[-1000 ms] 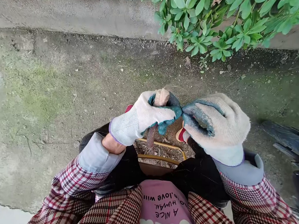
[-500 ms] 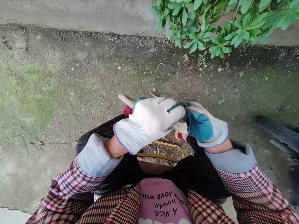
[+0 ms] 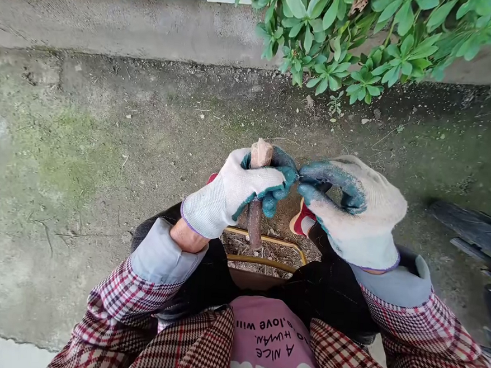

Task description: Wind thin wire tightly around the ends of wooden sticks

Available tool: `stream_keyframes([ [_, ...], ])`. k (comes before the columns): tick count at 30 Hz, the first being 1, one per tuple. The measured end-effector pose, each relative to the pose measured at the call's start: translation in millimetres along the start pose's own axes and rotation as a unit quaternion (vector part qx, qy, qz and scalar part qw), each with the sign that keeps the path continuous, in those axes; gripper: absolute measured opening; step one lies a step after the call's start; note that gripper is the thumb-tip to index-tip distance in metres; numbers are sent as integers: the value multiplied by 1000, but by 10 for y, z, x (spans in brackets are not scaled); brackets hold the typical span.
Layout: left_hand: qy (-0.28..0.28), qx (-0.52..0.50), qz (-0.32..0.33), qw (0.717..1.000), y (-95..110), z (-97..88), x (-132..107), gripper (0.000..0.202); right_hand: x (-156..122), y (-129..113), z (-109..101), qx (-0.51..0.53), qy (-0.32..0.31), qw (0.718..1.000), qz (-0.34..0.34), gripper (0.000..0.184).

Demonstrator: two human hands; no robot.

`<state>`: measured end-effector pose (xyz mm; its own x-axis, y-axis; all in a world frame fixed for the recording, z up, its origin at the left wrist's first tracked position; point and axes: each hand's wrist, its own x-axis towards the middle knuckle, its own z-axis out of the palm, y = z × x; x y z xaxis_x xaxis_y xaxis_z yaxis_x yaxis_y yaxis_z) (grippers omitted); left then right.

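Observation:
My left hand (image 3: 245, 184), in a white glove with a green coated palm, is wrapped round a short brown stick (image 3: 254, 221). The stick stands nearly upright in the picture, its pale, rough end above the fist and its darker end below. My right hand (image 3: 353, 205), gloved the same way, is raised to the right. Its thumb and forefinger come close together against the left fingertips, as in a pinch. Fine threads or fibres seem to show there, too small to name. The stick itself is clear of my right hand.
Below my hands, between my knees, is a yellow metal frame (image 3: 265, 260) over dry plant litter (image 3: 273, 269). A leafy green bush (image 3: 331, 38) overhangs the concrete ledge (image 3: 126, 27). Dark objects (image 3: 465, 227) stand at the right. Mossy ground (image 3: 75, 155) lies to the left.
The stick has turned from lying roughly crosswise to nearly upright in my left hand. My right hand has moved off the stick and rolled over, its back now showing.

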<state>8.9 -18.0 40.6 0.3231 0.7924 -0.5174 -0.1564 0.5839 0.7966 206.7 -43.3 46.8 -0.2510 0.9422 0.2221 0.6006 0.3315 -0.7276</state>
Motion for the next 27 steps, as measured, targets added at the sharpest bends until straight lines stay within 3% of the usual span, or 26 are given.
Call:
stream_keyframes([
  [5, 11, 53, 34, 998, -12, 1, -36, 15, -37, 23, -44, -147, 22, 987, -65, 13],
  [11, 33, 133, 85, 987, -3, 26, -73, 9, -20, 63, -48, -196, 28, 968, -156, 14],
  [15, 43, 192, 105, 975, 25, 38, -97, 8, 21, 30, -70, -199, -24, 970, -141, 7],
  [19, 38, 247, 138, 958, 25, 29, -111, 6, 38, 14, -70, -190, -21, 971, -144, 10],
  [22, 42, 308, 172, 935, 15, 11, -126, 6, 52, 5, -70, -172, -40, 980, -91, 11],
  [25, 30, 385, 209, 898, 16, -3, -155, 10, 71, 18, -60, -74, -61, 995, -2, 10],
  [27, 15, 471, 272, 839, 12, -2, -172, 12, 76, 55, -21, 48, -77, 993, 81, 13],
])
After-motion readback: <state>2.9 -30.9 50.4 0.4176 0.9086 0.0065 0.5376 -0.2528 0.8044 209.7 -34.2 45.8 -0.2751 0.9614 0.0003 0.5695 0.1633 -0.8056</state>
